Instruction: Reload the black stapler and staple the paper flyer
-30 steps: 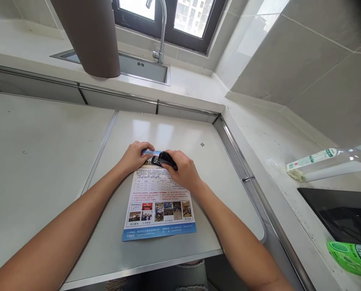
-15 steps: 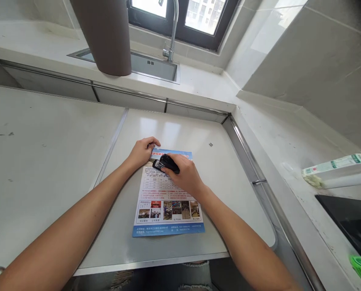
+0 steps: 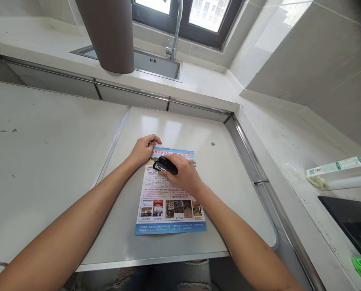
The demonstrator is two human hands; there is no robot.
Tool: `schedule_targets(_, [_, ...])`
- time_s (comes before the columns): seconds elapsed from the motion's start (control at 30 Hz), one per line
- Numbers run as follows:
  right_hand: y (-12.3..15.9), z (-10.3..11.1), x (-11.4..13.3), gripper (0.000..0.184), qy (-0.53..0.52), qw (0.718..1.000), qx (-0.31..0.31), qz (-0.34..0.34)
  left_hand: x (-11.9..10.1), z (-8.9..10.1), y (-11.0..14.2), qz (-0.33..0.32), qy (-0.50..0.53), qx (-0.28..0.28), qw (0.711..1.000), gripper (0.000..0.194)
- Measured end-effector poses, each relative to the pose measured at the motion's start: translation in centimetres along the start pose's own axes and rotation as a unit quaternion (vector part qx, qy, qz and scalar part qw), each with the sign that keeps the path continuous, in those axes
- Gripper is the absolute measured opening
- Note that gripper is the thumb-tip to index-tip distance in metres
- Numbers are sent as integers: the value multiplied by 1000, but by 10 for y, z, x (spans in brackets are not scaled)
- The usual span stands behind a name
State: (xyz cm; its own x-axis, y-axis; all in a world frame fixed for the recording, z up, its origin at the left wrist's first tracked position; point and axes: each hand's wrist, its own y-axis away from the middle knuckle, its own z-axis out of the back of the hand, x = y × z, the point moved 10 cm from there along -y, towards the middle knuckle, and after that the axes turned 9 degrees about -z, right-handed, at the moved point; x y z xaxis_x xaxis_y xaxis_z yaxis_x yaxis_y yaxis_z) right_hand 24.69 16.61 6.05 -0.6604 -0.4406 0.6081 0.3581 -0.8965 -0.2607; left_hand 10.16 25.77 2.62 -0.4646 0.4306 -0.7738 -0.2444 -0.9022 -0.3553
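A black stapler is gripped in my right hand, lying over the upper part of a printed leaflet. The stapler points left and its two arms are close together. Blue bands, red headings, a table and small photos cover the leaflet, which lies flat on the white folding table. At the leaflet's upper left corner, my left hand is closed with bent fingers on the paper's edge. My right hand hides part of the leaflet's right side.
Behind the table is a counter with a sink and a tap. A brown column stands in front of the sink. A small grey scrap lies on the table. A metal rail runs along the right-hand counter.
The stapler's arms have come closer together, its raised top pressed down in my right hand. My left hand stays at the leaflet's corner. The whole view has shifted slightly.
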Motion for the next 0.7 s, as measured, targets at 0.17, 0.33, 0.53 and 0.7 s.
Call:
schedule_targets(0.17, [-12,52,-60,39,-33,994,-80,-73,2,1,1,11,-4,-5,1000,27])
schedule_targets(0.33, [1,102,-165,52,18,931,-228,-286,1,1,1,17,-1,-1,1000,27])
schedule_targets(0.53, [5,101,-184,43,24,912,-238,-333,1,5,1,20,12,-17,1000,24])
schedule_targets(0.7, [2,97,-180,42,49,915,-216,-339,3,6,1,18,17,-24,999,24])
